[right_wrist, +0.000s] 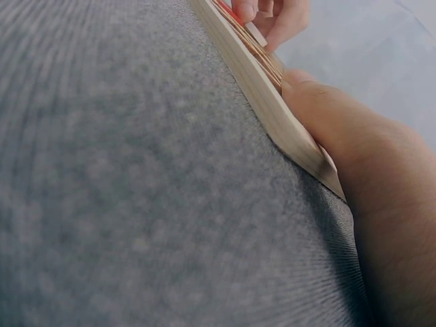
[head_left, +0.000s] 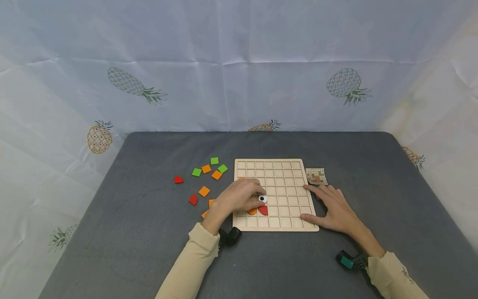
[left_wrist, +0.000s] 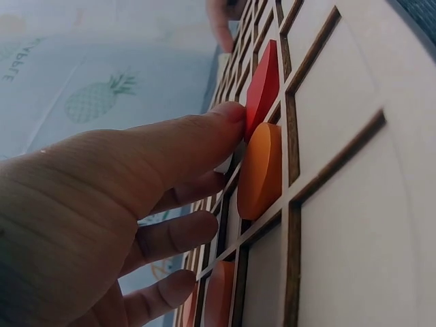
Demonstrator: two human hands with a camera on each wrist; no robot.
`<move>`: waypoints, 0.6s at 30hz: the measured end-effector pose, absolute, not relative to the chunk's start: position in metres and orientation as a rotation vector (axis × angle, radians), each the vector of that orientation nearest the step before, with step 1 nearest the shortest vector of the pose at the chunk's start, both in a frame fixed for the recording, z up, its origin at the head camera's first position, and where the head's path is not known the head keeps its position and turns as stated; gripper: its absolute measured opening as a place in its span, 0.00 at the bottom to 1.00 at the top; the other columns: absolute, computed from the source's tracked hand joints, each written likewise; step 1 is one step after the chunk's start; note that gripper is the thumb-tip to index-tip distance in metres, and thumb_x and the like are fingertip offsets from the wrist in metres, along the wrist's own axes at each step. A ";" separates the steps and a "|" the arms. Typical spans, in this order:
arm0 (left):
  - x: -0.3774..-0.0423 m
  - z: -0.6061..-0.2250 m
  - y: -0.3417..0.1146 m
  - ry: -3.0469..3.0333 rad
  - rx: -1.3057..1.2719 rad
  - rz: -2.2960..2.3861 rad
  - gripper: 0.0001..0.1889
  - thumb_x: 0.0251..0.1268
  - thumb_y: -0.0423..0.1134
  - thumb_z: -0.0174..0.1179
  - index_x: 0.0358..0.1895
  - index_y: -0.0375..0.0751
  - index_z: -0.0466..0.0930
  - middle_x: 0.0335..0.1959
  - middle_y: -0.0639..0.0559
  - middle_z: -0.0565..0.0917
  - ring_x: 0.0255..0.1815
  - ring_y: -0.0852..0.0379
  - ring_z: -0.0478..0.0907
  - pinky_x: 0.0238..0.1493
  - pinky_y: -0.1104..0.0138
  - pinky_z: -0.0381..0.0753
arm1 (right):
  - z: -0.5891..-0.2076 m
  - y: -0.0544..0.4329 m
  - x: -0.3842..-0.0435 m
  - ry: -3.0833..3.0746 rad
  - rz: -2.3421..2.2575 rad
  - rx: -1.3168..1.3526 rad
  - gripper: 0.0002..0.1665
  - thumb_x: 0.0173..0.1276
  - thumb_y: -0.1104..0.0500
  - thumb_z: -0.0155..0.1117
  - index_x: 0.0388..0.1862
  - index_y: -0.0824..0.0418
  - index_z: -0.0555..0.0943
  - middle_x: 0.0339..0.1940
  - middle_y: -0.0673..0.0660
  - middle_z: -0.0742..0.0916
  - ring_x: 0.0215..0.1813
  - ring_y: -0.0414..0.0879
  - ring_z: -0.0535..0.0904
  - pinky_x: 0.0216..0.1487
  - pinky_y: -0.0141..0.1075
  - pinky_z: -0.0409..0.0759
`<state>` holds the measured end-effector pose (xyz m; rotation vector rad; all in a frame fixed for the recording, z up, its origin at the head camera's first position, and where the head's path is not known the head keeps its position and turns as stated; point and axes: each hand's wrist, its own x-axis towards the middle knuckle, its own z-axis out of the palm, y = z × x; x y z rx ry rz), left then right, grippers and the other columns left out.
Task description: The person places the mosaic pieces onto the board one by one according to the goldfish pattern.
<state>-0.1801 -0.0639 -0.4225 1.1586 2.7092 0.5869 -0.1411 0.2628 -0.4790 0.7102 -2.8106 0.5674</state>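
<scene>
My left hand (head_left: 239,196) is over the left part of a wooden grid board (head_left: 281,191). Its thumb and index finger pinch a white tile with a black eye (head_left: 263,199). Just below that tile a red quarter-round piece (head_left: 263,210) lies in a cell, beside an orange rounded piece (head_left: 252,211). In the left wrist view, more orange pieces (left_wrist: 218,293) sit in cells under the curled fingers; the eye tile is mostly hidden there. My right hand (head_left: 336,211) rests on the board's right edge with thumb and fingers spread.
Left of the board lie loose orange squares (head_left: 204,191), green squares (head_left: 214,160) and red quarter-round pieces (head_left: 179,180). A small picture card (head_left: 316,176) lies by the board's upper right side. The dark table (head_left: 149,249) ends at a pineapple-print curtain (head_left: 231,95).
</scene>
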 end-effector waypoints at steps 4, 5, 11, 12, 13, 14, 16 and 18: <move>-0.180 -0.423 -0.063 2.714 1.158 0.587 0.13 0.67 0.47 0.69 0.51 0.49 0.90 0.45 0.56 0.87 0.45 0.61 0.82 0.50 0.67 0.81 | -0.479 0.263 -0.141 -2.820 0.580 0.707 0.54 0.51 0.36 0.79 0.76 0.50 0.71 0.50 0.56 0.83 0.41 0.42 0.67 0.44 0.40 0.56; -0.180 -0.423 -0.063 2.715 1.158 0.586 0.13 0.67 0.46 0.69 0.51 0.49 0.90 0.44 0.56 0.87 0.44 0.61 0.82 0.50 0.67 0.81 | -0.479 0.263 -0.141 -2.821 0.579 0.708 0.54 0.51 0.36 0.79 0.76 0.50 0.71 0.50 0.56 0.83 0.42 0.43 0.67 0.44 0.40 0.56; -0.180 -0.423 -0.063 2.706 1.149 0.597 0.12 0.67 0.46 0.69 0.51 0.50 0.90 0.44 0.56 0.87 0.43 0.62 0.81 0.48 0.68 0.81 | -0.479 0.263 -0.142 -2.827 0.581 0.704 0.54 0.52 0.37 0.79 0.76 0.50 0.71 0.54 0.57 0.84 0.43 0.43 0.68 0.44 0.40 0.56; -0.180 -0.423 -0.063 2.704 1.144 0.600 0.12 0.67 0.46 0.69 0.51 0.50 0.90 0.44 0.56 0.87 0.43 0.62 0.81 0.47 0.69 0.80 | -0.479 0.263 -0.142 -2.828 0.583 0.703 0.54 0.52 0.37 0.79 0.76 0.50 0.71 0.55 0.58 0.84 0.43 0.44 0.69 0.44 0.40 0.56; -0.180 -0.424 -0.063 2.703 1.144 0.602 0.12 0.67 0.46 0.69 0.51 0.50 0.90 0.44 0.56 0.87 0.43 0.62 0.81 0.47 0.69 0.80 | -0.479 0.263 -0.142 -2.829 0.584 0.704 0.54 0.52 0.37 0.79 0.76 0.49 0.70 0.56 0.58 0.84 0.44 0.44 0.69 0.44 0.40 0.56; -0.180 -0.423 -0.063 2.702 1.142 0.598 0.12 0.67 0.46 0.69 0.51 0.50 0.90 0.44 0.56 0.87 0.43 0.62 0.80 0.46 0.70 0.80 | -0.479 0.263 -0.141 -2.830 0.586 0.703 0.54 0.52 0.37 0.79 0.76 0.49 0.70 0.57 0.59 0.84 0.43 0.44 0.69 0.44 0.40 0.56; -0.180 -0.423 -0.064 2.698 1.146 0.598 0.12 0.67 0.45 0.69 0.51 0.50 0.90 0.44 0.56 0.87 0.42 0.62 0.80 0.45 0.70 0.79 | -0.479 0.263 -0.141 -2.827 0.587 0.704 0.54 0.52 0.37 0.79 0.76 0.49 0.71 0.57 0.59 0.84 0.43 0.44 0.69 0.44 0.40 0.56; -0.180 -0.422 -0.064 2.698 1.154 0.592 0.12 0.68 0.45 0.69 0.50 0.50 0.90 0.43 0.56 0.86 0.41 0.62 0.79 0.44 0.71 0.78 | -0.479 0.263 -0.142 -2.820 0.582 0.704 0.54 0.51 0.37 0.79 0.76 0.50 0.71 0.57 0.59 0.84 0.43 0.44 0.69 0.44 0.40 0.56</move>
